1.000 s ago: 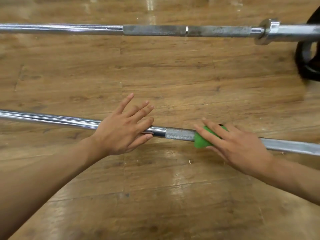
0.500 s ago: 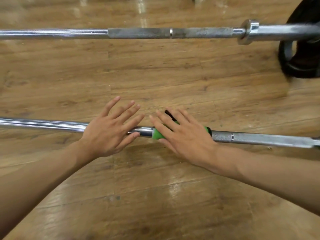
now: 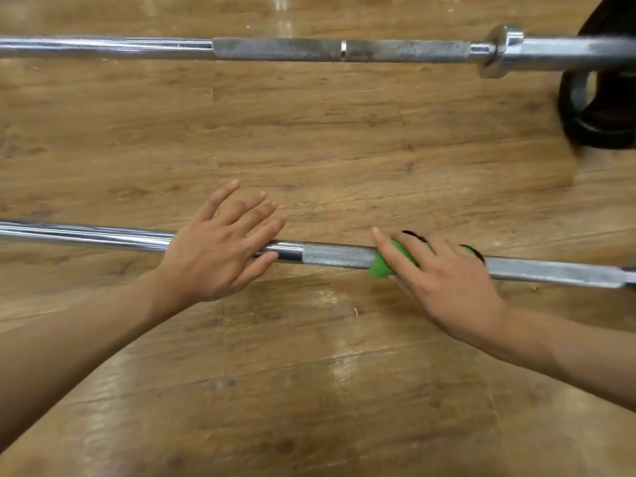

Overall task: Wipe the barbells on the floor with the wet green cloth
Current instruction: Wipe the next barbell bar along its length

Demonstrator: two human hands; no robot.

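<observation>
Rightward along the near barbell (image 3: 337,255), the right hand (image 3: 451,287) has carried the green cloth (image 3: 380,268) since the earlier frame. On that barbell the left hand (image 3: 210,256) rests flat, fingers spread, gripping nothing. The right hand presses the green cloth onto it with straight fingers. Beyond it lies the second barbell (image 3: 275,49).

Left hand (image 3: 220,251), right hand (image 3: 447,284), both flat.
</observation>
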